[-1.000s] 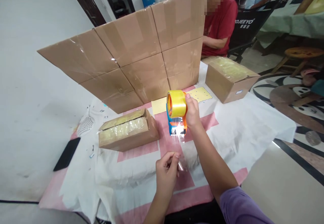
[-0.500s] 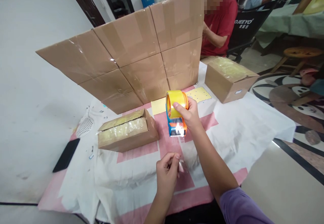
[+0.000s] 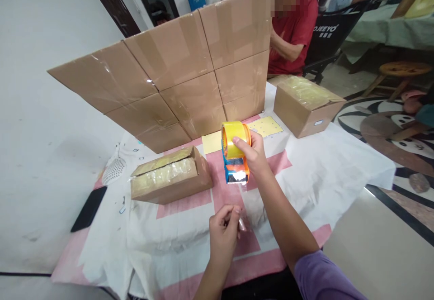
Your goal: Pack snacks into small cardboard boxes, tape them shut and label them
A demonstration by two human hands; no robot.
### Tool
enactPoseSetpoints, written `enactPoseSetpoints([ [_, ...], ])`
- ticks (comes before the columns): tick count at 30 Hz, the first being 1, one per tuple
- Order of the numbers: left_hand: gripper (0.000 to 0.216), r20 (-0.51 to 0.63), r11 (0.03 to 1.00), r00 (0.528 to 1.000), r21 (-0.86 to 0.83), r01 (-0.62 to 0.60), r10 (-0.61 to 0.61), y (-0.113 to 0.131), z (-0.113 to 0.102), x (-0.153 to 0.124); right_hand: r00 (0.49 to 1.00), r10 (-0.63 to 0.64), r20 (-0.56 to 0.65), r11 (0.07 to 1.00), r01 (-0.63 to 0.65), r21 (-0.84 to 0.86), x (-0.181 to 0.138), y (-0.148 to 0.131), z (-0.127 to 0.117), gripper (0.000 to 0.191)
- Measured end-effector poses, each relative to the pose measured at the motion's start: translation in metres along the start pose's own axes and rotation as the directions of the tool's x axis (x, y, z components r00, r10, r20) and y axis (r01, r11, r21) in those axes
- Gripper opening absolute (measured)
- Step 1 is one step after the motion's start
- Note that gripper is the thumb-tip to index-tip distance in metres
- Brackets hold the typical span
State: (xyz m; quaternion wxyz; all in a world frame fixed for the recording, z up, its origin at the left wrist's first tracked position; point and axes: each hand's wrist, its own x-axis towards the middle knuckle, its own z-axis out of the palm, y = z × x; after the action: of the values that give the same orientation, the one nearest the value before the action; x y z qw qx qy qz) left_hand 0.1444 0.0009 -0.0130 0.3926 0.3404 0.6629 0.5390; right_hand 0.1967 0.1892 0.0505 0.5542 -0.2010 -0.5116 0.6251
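My right hand [image 3: 253, 151] grips a tape dispenser [image 3: 236, 172] with a blue and orange body and a yellow roll, held above the table. A shiny bit of clear tape hangs below its cutting edge. Nearer to me, my left hand [image 3: 225, 228] is closed in a pinch on a short piece of clear tape [image 3: 243, 223]. To the left of both hands lies a small cardboard box [image 3: 172, 190], its top covered with clear yellowish tape. Whether the piece in my left hand joins the dispenser's tape, I cannot tell.
A tall taped cardboard panel [image 3: 183, 73] stands at the back of the cloth-covered table. Another taped box [image 3: 305, 105] is at the right. Yellow paper strips [image 3: 266, 127] lie by the panel, a dark phone-like slab [image 3: 88, 209] at the left. A person in red [image 3: 291, 42] sits behind.
Both hands and the dispenser stay almost in place. The view has shifted very slightly.
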Motion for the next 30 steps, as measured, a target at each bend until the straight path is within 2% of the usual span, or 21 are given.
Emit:
enactPoseSetpoints([
  [6,0.048,-0.006,1.0,1.0,-0.003,0.013,-0.013,-0.0003,-0.0006,-0.0016,0.999,0.034,0.031,0.999,-0.033,-0.008,-0.001,-0.0028,0.002,0.033],
  [15,0.049,-0.003,1.0,1.0,-0.009,0.009,-0.009,-0.0013,-0.0002,-0.0003,0.999,0.011,0.03,1.0,-0.012,0.024,-0.0012,-0.0006,0.0014,0.031],
  [25,0.045,-0.031,0.999,0.999,-0.04,0.01,-0.011,0.0023,0.0035,-0.0012,0.999,0.041,0.024,0.999,-0.041,-0.001,-0.0014,0.0007,0.0013,0.038],
  [30,0.046,0.01,1.0,1.0,-0.009,-0.024,0.024,0.0041,0.0017,-0.0005,0.999,0.045,0.014,0.999,-0.045,0.008,0.0003,-0.0012,0.0016,0.042],
])
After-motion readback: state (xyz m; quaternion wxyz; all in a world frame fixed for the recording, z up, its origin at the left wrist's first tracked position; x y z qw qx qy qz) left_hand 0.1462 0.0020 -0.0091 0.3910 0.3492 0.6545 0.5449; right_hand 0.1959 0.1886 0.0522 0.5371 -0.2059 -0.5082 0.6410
